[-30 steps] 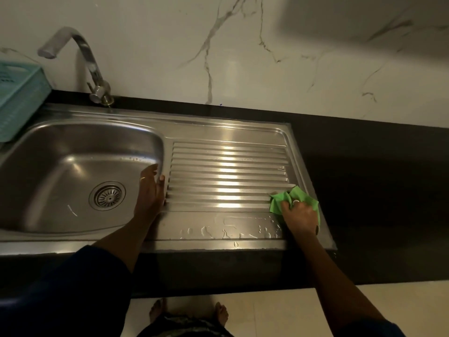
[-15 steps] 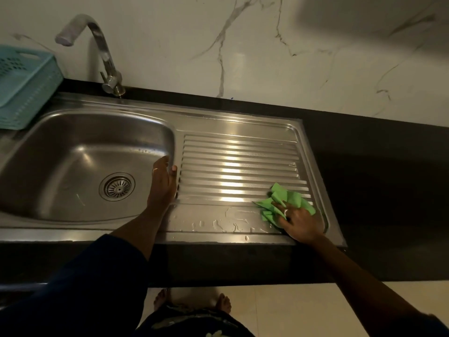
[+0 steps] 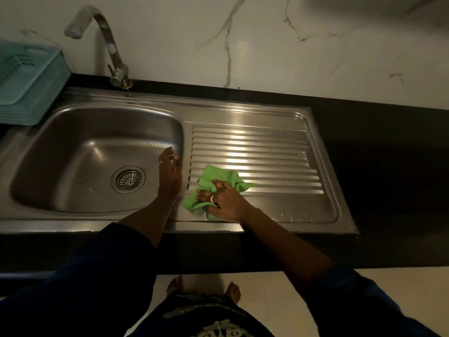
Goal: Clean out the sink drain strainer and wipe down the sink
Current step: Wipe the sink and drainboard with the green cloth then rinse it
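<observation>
A steel sink (image 3: 80, 132) has a round drain strainer (image 3: 128, 179) set in its bowl floor. To its right lies the ribbed drainboard (image 3: 255, 154). My right hand (image 3: 224, 199) presses a crumpled green cloth (image 3: 213, 183) onto the near left corner of the drainboard. My left hand (image 3: 170, 172) rests flat on the ridge between bowl and drainboard, fingers together and extended, holding nothing. Water droplets sit on the flat strip at the drainboard's near right.
A curved steel tap (image 3: 109, 45) stands behind the bowl. A teal plastic basket (image 3: 26, 81) sits at the far left on the black counter (image 3: 388, 166). A marble wall rises behind. My bare feet show on the pale floor below.
My right hand has dragged the green cloth leftward along the drainboard's near edge, from the right corner to beside my left hand. The left hand has stayed on the ridge.
</observation>
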